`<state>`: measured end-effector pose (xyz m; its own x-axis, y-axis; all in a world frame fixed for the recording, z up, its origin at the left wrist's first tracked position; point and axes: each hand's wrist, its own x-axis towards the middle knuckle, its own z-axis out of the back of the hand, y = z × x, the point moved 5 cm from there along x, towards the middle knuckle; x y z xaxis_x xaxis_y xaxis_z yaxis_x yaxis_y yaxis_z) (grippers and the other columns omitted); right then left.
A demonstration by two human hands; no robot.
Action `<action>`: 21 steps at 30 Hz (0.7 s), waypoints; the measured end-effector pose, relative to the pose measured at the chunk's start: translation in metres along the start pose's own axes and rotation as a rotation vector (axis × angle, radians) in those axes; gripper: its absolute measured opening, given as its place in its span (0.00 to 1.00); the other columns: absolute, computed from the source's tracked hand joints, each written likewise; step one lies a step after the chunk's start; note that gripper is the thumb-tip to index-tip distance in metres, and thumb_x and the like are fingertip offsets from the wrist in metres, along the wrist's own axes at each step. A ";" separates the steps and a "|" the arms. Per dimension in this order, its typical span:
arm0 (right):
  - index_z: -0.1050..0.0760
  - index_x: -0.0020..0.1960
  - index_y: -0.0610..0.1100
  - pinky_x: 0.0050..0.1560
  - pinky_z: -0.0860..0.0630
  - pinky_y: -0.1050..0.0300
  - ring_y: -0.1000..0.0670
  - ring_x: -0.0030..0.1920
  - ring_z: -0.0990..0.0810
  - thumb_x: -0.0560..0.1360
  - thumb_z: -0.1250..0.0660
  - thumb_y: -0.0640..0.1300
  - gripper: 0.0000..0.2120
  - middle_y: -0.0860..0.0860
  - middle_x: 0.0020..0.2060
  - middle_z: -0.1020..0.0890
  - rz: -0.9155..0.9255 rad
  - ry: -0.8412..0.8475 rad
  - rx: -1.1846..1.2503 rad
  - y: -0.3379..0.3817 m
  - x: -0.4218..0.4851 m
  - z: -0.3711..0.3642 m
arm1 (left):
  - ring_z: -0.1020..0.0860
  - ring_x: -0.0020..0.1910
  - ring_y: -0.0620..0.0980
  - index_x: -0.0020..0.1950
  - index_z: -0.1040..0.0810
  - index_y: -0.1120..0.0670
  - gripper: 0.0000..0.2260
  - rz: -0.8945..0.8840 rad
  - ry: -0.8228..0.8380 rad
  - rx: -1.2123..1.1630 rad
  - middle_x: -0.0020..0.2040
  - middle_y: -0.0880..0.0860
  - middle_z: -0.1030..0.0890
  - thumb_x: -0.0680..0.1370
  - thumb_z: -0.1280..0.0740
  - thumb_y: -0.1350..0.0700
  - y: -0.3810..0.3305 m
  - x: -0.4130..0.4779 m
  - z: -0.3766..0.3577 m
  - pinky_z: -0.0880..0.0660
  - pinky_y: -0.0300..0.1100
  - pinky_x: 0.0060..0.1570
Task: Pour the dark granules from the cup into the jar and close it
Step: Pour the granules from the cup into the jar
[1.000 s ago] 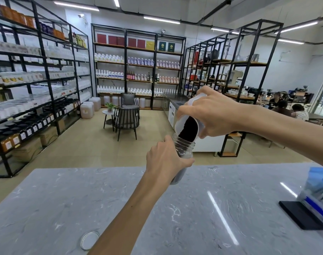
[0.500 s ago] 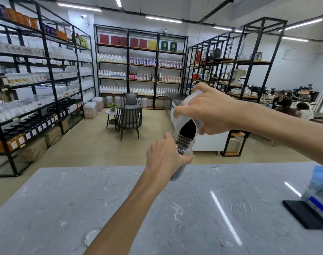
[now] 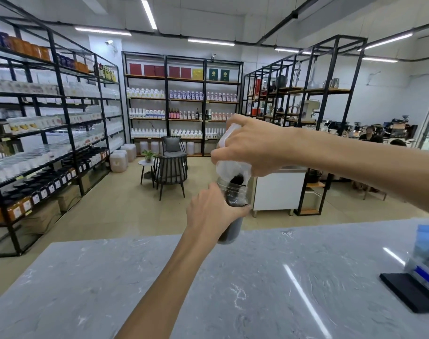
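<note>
My left hand grips a clear jar and holds it above the far edge of the grey marble counter. Dark granules fill much of the jar. My right hand holds a translucent plastic cup tipped steeply mouth-down, its rim at the jar's mouth. A small clump of dark granules sits at the cup's lip over the opening. The jar's lid is out of view.
A black pad and a blue-and-clear holder stand at the counter's right edge. Beyond the counter are black shelving racks with bottles and jars, a chair, a small round table and a white cabinet. People sit at the far right.
The cup has tipped further and most granules have left it; the jar's fill has risen. The view tilted up, and the lid on the counter dropped out of view.
</note>
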<state>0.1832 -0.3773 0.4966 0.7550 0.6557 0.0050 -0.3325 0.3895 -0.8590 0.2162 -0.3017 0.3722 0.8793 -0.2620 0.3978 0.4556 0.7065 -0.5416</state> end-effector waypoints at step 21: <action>0.40 0.68 0.54 0.72 0.44 0.41 0.47 0.56 0.20 0.65 0.22 0.52 0.38 0.53 0.52 0.18 0.048 0.162 0.097 0.029 0.022 -0.010 | 0.22 0.50 0.52 0.58 0.29 0.48 0.31 0.093 0.049 -0.133 0.48 0.46 0.22 0.65 0.23 0.33 0.043 -0.031 -0.012 0.26 0.46 0.46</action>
<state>0.1955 -0.3581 0.4662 0.8158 0.5649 -0.1240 -0.4170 0.4259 -0.8029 0.2099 -0.2710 0.3280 0.9226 -0.2339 0.3068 0.3839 0.6363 -0.6691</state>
